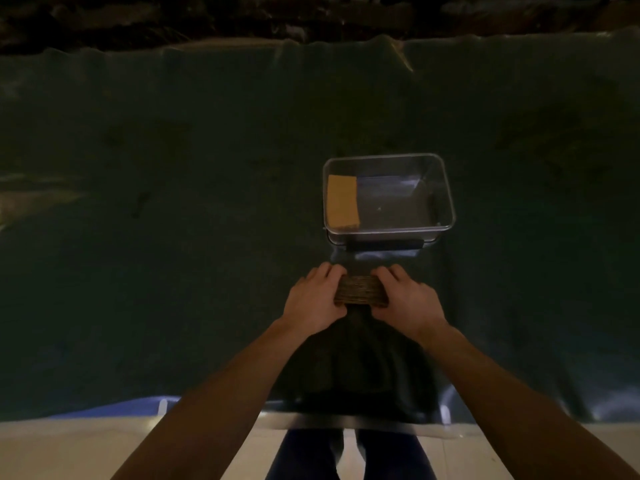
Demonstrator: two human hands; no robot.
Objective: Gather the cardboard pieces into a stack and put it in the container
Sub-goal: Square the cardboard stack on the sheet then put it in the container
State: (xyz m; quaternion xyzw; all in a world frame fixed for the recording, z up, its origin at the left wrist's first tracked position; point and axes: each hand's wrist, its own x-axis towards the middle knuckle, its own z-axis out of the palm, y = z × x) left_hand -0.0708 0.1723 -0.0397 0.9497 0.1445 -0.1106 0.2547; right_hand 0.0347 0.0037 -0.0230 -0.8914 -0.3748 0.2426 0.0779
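— Legs [349, 455] in dark trousers stand closest, on pale floor, then two bare forearms reaching out over a dark green sheet [173, 202]. What do the hands have?

— Both are closed on one stack of cardboard pieces [360, 290]. Left hand [313, 299] clamps its left end, right hand [407, 299] its right end, fingers curled over the far edge, thumbs at the near edge. Whether the stack rests on the sheet or is just lifted, I cannot tell.

— And the container [388, 195]?

— Straight beyond the grip, near but apart, a clear rectangular tub with its dark handle [384, 244] lying on the side facing the hands. One orange-brown piece [343, 201] already lies inside, against the wall on the left-hand side.

— What could go wrong?

— I'd say the middle pieces are the worry. Squeezed only at the ends, the stack could bow or fan out, and loose sheets would slip onto the cloth. The handle and near rim could also catch the stack's leading edge on the way in.

— Counts?

— Two hands, one stack, one container, one piece seen inside. Pieces within the stack are too many and too dim to count. I see no stray pieces on the sheet.
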